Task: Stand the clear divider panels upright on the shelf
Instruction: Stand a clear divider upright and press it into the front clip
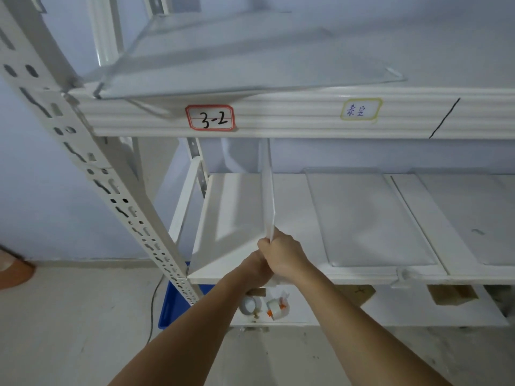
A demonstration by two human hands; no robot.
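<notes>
A clear divider panel (268, 196) is seen in the head view standing upright on edge on the middle shelf (231, 218), running from the near edge toward the far wall, left of the shelf's centre. Its near end is held by both hands at the front lip of the shelf. The right hand (282, 253) is closed around the panel's near edge from the right, and the left hand (257, 264) is pressed against it from the left, partly hidden behind the right; its grip also appears closed on the panel.

Further right on the same shelf, two more clear panels are lying flat: one (370, 218) near the middle and another (459, 218) at the far right, just beside each other. On the upper shelf (278, 118), another clear panel (223, 59) is lying flat, with its left corner jutting past the shelf edge. The front beam of that shelf carries a red-bordered label (210, 118) reading "3-2" and a yellow-bordered label (360, 109) with handwriting.

Under the hands, on the lowest shelf, two rolls of tape (263, 305) are seen side by side. A blue bin (171, 305) stands on the floor behind the perforated upright post (111, 185) at the left.
</notes>
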